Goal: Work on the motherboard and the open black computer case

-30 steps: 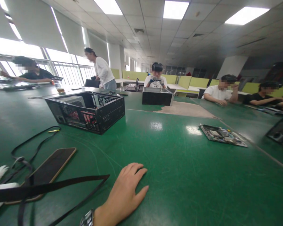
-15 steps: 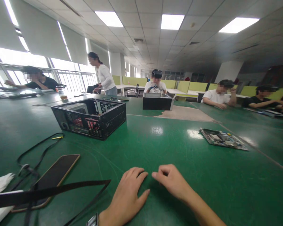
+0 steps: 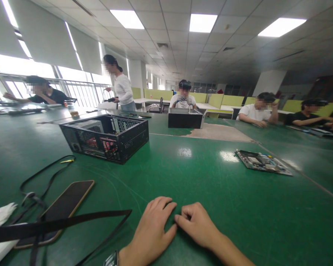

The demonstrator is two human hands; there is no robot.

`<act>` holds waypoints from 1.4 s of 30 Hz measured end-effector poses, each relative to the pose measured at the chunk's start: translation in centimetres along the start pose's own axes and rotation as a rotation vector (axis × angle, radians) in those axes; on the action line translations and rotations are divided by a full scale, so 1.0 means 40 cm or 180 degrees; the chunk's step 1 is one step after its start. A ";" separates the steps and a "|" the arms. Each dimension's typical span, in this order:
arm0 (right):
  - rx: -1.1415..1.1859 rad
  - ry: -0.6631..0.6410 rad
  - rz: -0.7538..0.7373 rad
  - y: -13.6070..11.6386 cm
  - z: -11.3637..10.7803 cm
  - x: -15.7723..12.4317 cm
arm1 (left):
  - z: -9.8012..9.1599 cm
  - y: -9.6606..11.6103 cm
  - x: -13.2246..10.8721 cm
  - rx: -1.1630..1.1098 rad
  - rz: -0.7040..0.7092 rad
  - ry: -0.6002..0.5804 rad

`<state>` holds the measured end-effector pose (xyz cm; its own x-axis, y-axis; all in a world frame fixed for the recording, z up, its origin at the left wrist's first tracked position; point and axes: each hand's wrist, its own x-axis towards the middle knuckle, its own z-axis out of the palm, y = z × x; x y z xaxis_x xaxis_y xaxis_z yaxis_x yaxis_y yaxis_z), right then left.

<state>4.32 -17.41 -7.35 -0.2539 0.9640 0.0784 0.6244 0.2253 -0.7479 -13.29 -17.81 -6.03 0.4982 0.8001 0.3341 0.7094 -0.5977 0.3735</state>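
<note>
My left hand [image 3: 155,227] lies palm down on the green table [image 3: 238,210], its fingers stretched forward and the thumb apart from them. Beside it my right hand [image 3: 198,225] rests with its fingers curled in and nothing visible in them. The right thumb tip comes very close to the left thumb and index finger; whether they touch I cannot tell. A black strap [image 3: 100,215] reaches across the table to the left of my left hand. Further left lies a phone [image 3: 68,201], screen up.
An open black computer case [image 3: 134,142] stands ahead on the left. To the right lies a circuit board [image 3: 263,162]. A cable [image 3: 48,166] and white gloves [image 3: 2,216] are at the left. Opposite, a person sits behind another case [image 3: 184,120]; other people are around the table.
My right hand has come down and slightly left, closer to my left hand. At the back left the standing person has shifted an arm, and the person opposite has raised their hands.
</note>
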 end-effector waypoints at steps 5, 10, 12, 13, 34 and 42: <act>0.0091 0.0019 -0.0027 0.000 -0.004 0.000 | 0.000 -0.002 -0.006 -0.0006 -0.0018 -0.0059; 0.0799 -0.0053 -0.0110 0.000 -0.020 0.004 | -0.006 0.004 0.000 -0.0056 -0.0025 -0.0084; 0.1278 -0.0174 -0.0119 0.010 -0.025 0.010 | -0.011 0.006 0.004 -0.0104 -0.0009 -0.0027; 0.1517 -0.0259 -0.0077 0.016 -0.028 0.014 | -0.012 0.007 0.006 -0.0135 -0.0002 0.0003; 0.3357 -0.1139 -0.0036 0.018 -0.062 0.014 | -0.012 0.012 0.008 -0.0455 0.0855 0.1123; 0.3497 -0.1260 -0.0120 0.019 -0.053 0.011 | -0.010 0.015 0.005 -0.0472 0.0965 0.1131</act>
<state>6.23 -16.53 -6.49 -0.5921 0.8045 0.0466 -0.3142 -0.1772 -0.9327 -12.98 -18.03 -5.38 0.4520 0.5375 0.7119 0.4673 -0.8225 0.3243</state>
